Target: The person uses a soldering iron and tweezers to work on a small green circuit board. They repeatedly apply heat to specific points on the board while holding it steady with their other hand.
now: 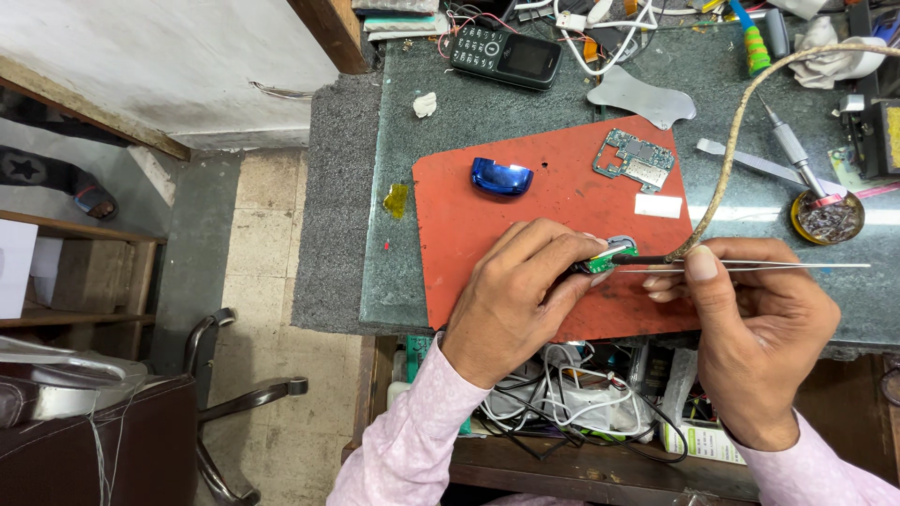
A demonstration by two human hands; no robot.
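Note:
My left hand (516,295) pinches a small green circuit board with a round grey part (614,253) just above the red mat (459,234). My right hand (750,319) grips a thin metal tool (797,266) lying level, its tip at the small board; a frayed tan cable (741,122) rises from the same hand toward the top right. A shiny blue curved shell (501,176) lies on the mat's upper left. A larger green circuit board (634,160) and a white strip (657,206) rest on the mat's upper right.
A dark keypad phone (504,54) lies at the desk's far edge, beside tangled wires (600,37). A round tin of brown paste (825,217) and a soldering iron (792,150) sit at right. Below the desk edge is a shelf of cables (572,403); a chair (225,394) stands at left.

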